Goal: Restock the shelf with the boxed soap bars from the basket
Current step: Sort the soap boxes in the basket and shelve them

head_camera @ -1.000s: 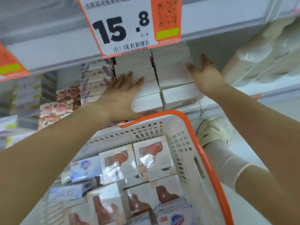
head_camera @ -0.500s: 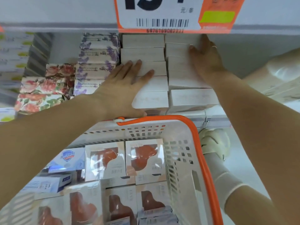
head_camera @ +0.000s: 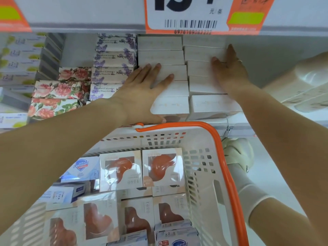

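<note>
Both hands lie flat with straight fingers, the left hand and the right hand each pressing a stack of white boxes above the basket.

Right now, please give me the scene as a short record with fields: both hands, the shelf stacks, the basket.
left hand: open, flat on the left stack of white boxes
right hand: open, flat against the right stack of white boxes
shelf neighbours: lavender soap boxes, then floral boxes
basket: white, orange rim, below the shelf
basket contents: windowed soap boxes, blue Safeguard box
</note>
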